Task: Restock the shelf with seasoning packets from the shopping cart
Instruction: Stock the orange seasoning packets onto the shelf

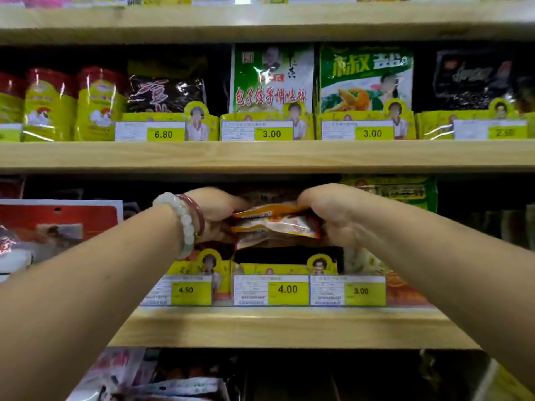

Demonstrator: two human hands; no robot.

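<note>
Right above the 4.00 price tag (pixel 287 289), a small stack of orange-and-white seasoning packets (pixel 276 224) is held level at the mouth of the shelf (pixel 278 325). On the packets' left end the left hand (pixel 215 215) has its fingers curled round them; the right hand (pixel 333 218) grips the other end likewise. Two bracelets (pixel 188 221) circle the left wrist.
</note>
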